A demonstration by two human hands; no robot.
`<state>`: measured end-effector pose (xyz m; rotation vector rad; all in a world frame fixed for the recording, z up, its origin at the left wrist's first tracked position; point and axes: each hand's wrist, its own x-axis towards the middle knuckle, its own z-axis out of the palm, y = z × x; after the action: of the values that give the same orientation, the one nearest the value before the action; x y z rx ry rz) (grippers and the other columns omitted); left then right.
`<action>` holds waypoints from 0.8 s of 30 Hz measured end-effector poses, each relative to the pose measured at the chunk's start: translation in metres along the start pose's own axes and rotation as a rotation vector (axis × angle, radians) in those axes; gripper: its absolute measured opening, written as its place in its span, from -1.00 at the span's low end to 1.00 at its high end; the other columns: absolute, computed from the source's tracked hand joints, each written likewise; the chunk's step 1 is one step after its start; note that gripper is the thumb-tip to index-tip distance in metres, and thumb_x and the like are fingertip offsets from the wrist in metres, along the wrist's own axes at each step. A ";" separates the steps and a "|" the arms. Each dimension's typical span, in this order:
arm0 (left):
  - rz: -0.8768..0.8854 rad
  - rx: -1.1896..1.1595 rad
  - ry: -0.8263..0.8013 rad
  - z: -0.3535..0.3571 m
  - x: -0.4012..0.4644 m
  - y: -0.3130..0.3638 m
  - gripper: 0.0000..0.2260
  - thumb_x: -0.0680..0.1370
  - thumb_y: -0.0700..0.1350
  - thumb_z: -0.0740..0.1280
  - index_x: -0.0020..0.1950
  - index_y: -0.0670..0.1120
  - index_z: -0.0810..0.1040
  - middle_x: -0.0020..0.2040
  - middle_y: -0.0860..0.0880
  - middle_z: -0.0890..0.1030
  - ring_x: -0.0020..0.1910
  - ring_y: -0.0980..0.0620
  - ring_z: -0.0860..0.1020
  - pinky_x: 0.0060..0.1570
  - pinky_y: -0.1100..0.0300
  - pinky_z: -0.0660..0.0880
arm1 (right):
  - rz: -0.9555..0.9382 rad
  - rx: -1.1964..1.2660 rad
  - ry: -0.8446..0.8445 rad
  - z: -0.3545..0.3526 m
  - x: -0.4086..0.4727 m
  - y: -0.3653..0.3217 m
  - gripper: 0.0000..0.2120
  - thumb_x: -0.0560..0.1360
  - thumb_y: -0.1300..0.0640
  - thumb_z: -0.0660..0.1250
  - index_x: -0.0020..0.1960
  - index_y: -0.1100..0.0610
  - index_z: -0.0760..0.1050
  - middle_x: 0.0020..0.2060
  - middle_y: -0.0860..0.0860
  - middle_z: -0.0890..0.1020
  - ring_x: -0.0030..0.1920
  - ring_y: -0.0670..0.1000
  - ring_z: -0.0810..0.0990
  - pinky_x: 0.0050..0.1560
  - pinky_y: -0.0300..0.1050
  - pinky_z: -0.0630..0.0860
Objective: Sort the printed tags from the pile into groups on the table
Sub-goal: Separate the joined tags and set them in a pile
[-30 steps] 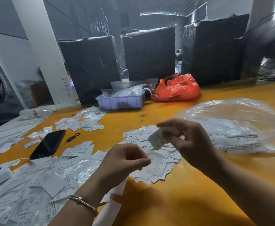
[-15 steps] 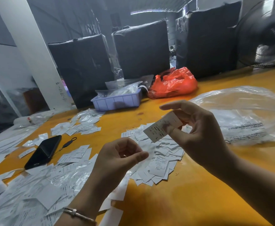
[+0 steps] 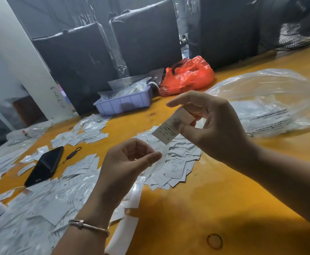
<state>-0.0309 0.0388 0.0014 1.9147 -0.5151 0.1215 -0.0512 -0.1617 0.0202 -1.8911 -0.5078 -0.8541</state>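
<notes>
Up from the heap comes the right hand (image 3: 213,126), now lifted higher and turned so the tag (image 3: 172,126) faces the person; a second ago it hovered low over the papers. Thumb and fingers pinch the tag by its upper end, and the lower end hangs free, showing print and what looks like an "L". The left hand (image 3: 130,162) sits just below at about seven o'clock from the tag, fingers curled toward the thumb; something thin and clear may be caught between them, but I cannot tell for sure.

Under both hands lies the fanned pile (image 3: 176,166) of tags on the yellow table (image 3: 224,208). Smaller groups sit well apart: one (image 3: 84,135) at ten o'clock from the pile, another (image 3: 80,164) at nine o'clock beside the phone (image 3: 45,166). A clear bag (image 3: 268,100) lies at two o'clock, a red bag (image 3: 187,76) and a purple tray (image 3: 124,102) at twelve.

Raising the tag looks like a size check. I judge the sorting is barely under way, with this tag yet to go to a group.
</notes>
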 end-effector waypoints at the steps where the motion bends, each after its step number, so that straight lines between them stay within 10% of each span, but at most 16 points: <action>1: -0.001 0.001 0.001 0.000 0.000 0.000 -0.77 0.28 0.05 0.52 -0.22 -0.08 0.64 -0.25 -0.05 0.67 -0.27 0.05 0.61 -0.22 0.26 0.58 | -0.007 -0.013 -0.008 0.000 0.000 0.000 -0.69 0.38 0.25 0.40 0.08 0.01 0.55 -0.17 -0.19 0.62 -0.07 -0.22 0.62 -0.21 -0.31 0.61; 15: -0.011 0.028 -0.088 0.004 0.000 -0.001 -0.80 0.30 0.03 0.46 -0.20 -0.08 0.63 -0.26 0.00 0.69 -0.28 0.11 0.62 -0.28 0.36 0.53 | 0.032 -0.076 -0.330 0.007 -0.002 0.009 -0.71 0.40 0.30 0.46 0.09 0.09 0.61 -0.14 0.00 0.68 -0.14 -0.06 0.65 -0.13 -0.21 0.61; 24: -0.029 -0.037 -0.016 0.003 0.001 -0.001 -0.79 0.36 0.00 0.45 -0.15 -0.14 0.63 -0.22 0.05 0.71 -0.32 0.16 0.62 -0.29 0.41 0.50 | 0.099 0.010 -0.146 0.001 0.004 0.013 -0.88 0.41 0.30 0.44 -0.10 0.13 0.64 -0.22 -0.02 0.68 -0.21 -0.06 0.63 -0.17 -0.19 0.59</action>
<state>-0.0298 0.0362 -0.0002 1.8877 -0.4964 0.0771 -0.0401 -0.1665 0.0149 -1.9620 -0.5017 -0.6513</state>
